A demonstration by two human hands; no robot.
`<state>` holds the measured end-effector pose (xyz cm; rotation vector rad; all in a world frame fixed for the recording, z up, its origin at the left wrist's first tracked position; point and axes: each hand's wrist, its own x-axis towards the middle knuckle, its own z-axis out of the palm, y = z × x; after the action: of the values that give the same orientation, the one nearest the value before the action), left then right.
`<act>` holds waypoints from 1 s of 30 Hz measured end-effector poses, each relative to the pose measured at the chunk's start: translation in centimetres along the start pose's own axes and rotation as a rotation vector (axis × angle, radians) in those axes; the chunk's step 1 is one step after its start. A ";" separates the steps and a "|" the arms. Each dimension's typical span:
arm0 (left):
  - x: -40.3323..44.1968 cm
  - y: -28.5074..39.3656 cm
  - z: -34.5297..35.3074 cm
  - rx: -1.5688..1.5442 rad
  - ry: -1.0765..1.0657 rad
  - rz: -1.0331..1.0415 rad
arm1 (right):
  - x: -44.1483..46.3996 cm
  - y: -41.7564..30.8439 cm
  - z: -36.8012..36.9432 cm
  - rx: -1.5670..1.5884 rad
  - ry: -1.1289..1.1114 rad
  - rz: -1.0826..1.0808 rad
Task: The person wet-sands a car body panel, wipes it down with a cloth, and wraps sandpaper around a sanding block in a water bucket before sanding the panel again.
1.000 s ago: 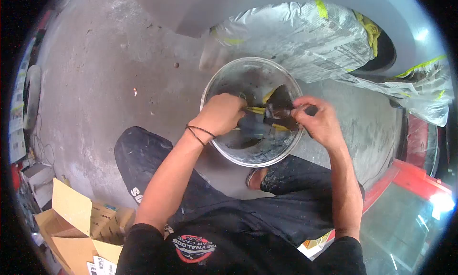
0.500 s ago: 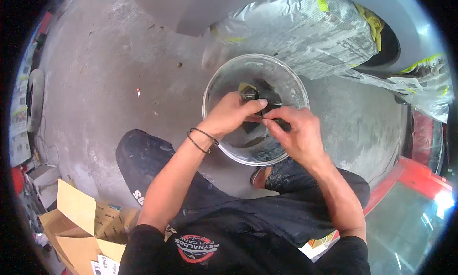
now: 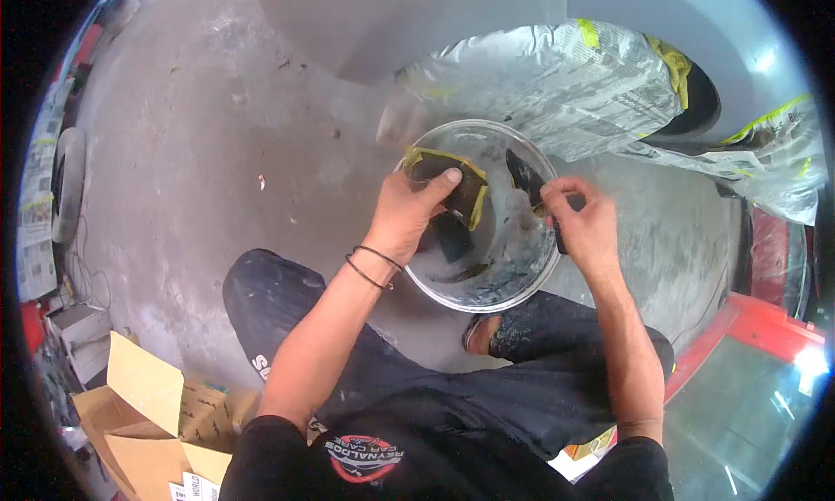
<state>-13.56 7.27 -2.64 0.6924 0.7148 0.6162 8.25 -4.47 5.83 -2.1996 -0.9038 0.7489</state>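
My left hand (image 3: 402, 207) is closed on a dark flat piece edged with yellow tape (image 3: 470, 188), its thumb lying across the front. In the pinched fingers of my right hand (image 3: 588, 221) is a black strip (image 3: 522, 172) with a little yellow along it. Both pieces are above a round bucket (image 3: 481, 308), the left one over its left side and the strip near its right rim. A dark rectangular piece (image 3: 452, 237) shows below my left hand; whether it is in the bucket or hanging from that hand I cannot tell.
Newspaper with yellow tape (image 3: 565, 83) covers a wheel beyond the bucket, under a grey car body panel (image 3: 417, 23). An opened cardboard box (image 3: 143, 384) stands at the lower left. A red-framed glass panel (image 3: 739, 397) is at the right.
My hands, previously together over the bucket, have moved apart. The taped piece is now at left in my left hand, the black strip at right in my right hand. The view has shifted slightly.
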 end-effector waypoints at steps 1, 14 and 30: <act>-0.1 -0.2 0.0 0.029 0.014 0.009 | -0.3 -0.3 0.3 0.016 -0.032 0.031; -0.7 -0.8 1.5 -0.027 -0.034 -0.008 | -0.8 -2.2 1.3 0.331 -0.206 0.144; -0.6 -1.8 1.9 0.594 0.100 0.422 | 0.4 -1.6 0.3 0.471 -0.168 0.154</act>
<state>-12.02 5.01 -2.70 1.3925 0.8614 0.8361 7.62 -3.20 6.64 -1.8182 -0.5643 1.1085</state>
